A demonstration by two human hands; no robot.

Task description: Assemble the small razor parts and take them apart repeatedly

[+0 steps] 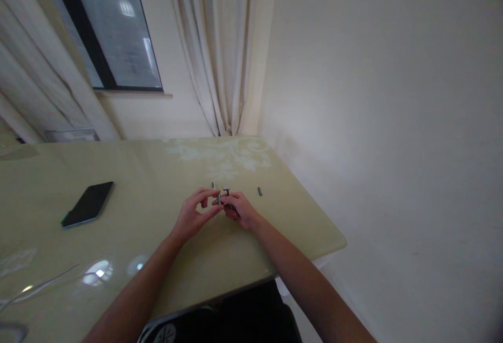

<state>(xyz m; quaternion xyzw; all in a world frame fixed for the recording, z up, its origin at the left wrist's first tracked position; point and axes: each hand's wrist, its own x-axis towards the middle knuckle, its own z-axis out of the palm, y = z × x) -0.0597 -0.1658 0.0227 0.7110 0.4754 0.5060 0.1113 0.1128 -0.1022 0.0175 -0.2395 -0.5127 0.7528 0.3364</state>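
My left hand (190,216) pinches a small green piece (219,199), perhaps a battery, upright between thumb and fingertips. My right hand (242,210) is closed around a small dark-and-silver object (226,191). Its bent metal end sticks up past the fingers, and the rest is hidden in my grip. Both hands meet just above the table, fingertips almost touching. Behind them lies a thin, pale, pen-like stick (213,185), partly covered by the left fingers. To the right of my hands a small dark green, battery-like piece (260,191) rests on the table.
A black tablet-like slab (88,204) lies on the glossy table (157,170) to the left. A pale cable (43,284) curves at the lower left. The wall (373,123) borders the table's right side. Curtains (220,44) and a window stand behind.
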